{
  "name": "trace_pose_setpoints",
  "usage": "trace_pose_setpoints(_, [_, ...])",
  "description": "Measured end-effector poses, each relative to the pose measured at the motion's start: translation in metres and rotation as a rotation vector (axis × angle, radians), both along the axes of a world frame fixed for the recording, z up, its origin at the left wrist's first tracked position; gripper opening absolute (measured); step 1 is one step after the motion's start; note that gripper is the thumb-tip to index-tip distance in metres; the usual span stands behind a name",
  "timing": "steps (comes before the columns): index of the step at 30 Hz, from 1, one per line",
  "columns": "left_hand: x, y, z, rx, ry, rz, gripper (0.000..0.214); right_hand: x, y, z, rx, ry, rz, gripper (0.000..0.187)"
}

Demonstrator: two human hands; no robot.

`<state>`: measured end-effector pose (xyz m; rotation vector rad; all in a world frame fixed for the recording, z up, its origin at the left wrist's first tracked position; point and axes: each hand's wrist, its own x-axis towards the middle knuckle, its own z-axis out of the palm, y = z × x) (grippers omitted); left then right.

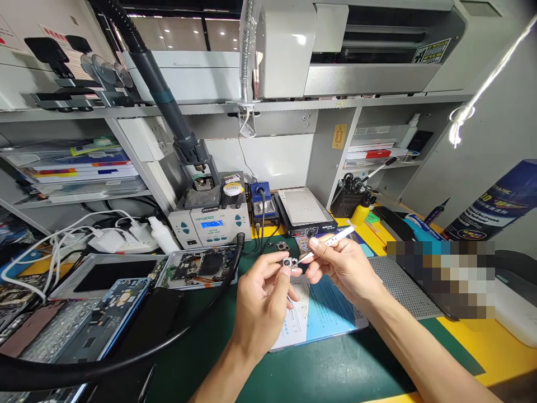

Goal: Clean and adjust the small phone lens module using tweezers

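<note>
- Small camera module [287, 262] is held in left hand [262, 305], up above the surface [201, 358], near the middle of the view.
- Module is pinched at the fingertips: thumb is set below and in front, index finger is stretched along the upper left side; lens side is turned toward the viewer.
- Left fingers are closed down to the module's width; the other fingers are loosely curled behind and below.
- White tweezers [340, 236] are gripped in right hand [342, 264], thumb and index finger pressed together on the shaft, remaining fingers bent underneath.
- Tweezer tip is pointed leftward at the module's right edge; whether it is touching or just beside cannot be told. Spread of the tips is too small to be read.
- Module is placed between the two hands, nearer the left; right fingers are kept apart from it.
- Blue-and-white booklet [331, 313] is seen beneath the hands, laid on the green surface.
- A second small part [282, 245] is seen just behind the left fingertips.
- An open device with circuit board [201, 267] is laid left of the hands, crossed by a black hose [210, 308].
</note>
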<state>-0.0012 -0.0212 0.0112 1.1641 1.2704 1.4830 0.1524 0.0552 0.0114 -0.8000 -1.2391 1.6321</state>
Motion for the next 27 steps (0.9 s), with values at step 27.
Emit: trace_pose_setpoints(27, [-0.005,0.0005,-0.0013,0.043,0.073,-0.002,0.027,0.0001,0.0033,-0.0042,-0.177,0.125,0.002,0.03])
